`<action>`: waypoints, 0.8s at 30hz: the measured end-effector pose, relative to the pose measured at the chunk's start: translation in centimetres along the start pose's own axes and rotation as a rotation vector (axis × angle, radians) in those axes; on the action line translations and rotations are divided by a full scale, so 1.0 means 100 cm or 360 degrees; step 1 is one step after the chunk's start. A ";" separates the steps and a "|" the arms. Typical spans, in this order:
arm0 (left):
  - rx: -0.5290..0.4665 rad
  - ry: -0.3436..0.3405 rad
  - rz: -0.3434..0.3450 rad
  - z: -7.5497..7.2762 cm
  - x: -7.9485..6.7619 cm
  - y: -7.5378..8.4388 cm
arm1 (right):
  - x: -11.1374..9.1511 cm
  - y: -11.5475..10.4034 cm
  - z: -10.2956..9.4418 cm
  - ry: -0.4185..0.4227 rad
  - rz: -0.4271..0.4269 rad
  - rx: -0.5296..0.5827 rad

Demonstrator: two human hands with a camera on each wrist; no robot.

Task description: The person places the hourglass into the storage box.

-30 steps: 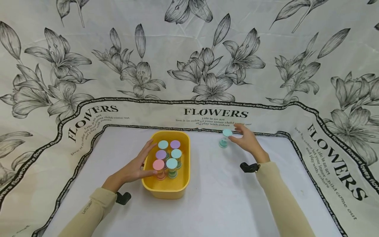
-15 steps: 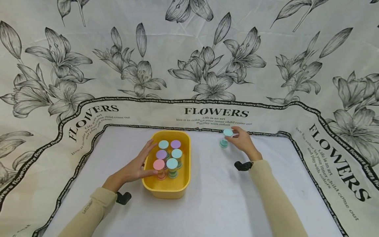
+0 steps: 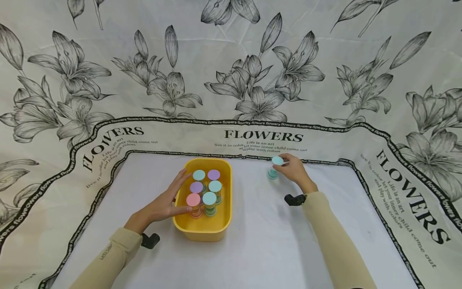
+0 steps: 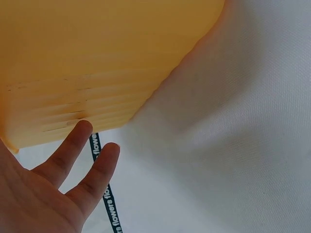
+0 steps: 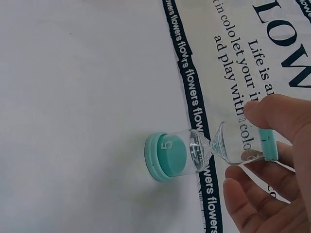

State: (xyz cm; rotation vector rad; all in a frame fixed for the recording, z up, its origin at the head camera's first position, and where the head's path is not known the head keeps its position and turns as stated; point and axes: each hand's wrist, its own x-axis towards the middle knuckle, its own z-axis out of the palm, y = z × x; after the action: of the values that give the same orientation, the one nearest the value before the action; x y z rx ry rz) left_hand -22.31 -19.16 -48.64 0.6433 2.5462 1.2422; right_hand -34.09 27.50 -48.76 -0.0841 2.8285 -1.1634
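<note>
A sand timer (image 3: 273, 173) with mint-green caps and green sand stands upright on the white cloth at the back right. My right hand (image 3: 294, 169) pinches its upper end between thumb and fingers. In the right wrist view, the sand of this timer (image 5: 174, 154) lies in the bottom bulb, marked 5. At the left, my left hand (image 3: 164, 203) rests against the side of a yellow bin (image 3: 203, 236), its thumb over the rim beside a pink-capped timer (image 3: 193, 200). Two straight fingers (image 4: 99, 172) show close to the bin's outer wall in the left wrist view.
Inside the bin stand several more timers, among them a purple-capped one (image 3: 213, 174) and a light-blue-capped one (image 3: 209, 198). Behind the table hangs a flower-printed cloth (image 3: 263, 80), its black printed border running along the table's back edge.
My right hand has moved slightly left and its fingers have closed on the mint-green timer's top. My left hand keeps its place at the bin.
</note>
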 end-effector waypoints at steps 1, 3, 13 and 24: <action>0.0000 0.0000 0.0003 0.000 0.000 0.000 | 0.000 -0.001 0.000 -0.0004 -0.0004 0.0006; -0.0003 0.0000 0.0005 -0.001 0.000 0.001 | 0.000 -0.002 0.001 -0.0018 -0.0011 -0.0009; -0.0012 -0.0002 -0.0005 0.000 0.002 -0.001 | -0.001 -0.019 0.007 -0.0104 -0.0061 -0.0039; -0.0021 -0.0002 -0.0026 0.000 0.003 0.002 | -0.006 -0.056 0.009 -0.0160 -0.0289 -0.0072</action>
State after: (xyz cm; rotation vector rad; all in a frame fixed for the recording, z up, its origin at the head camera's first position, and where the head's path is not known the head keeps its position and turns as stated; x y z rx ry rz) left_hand -22.57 -18.91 -48.47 0.6189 2.5349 1.2515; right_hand -33.33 22.99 -45.40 -0.3983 2.8056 -1.0930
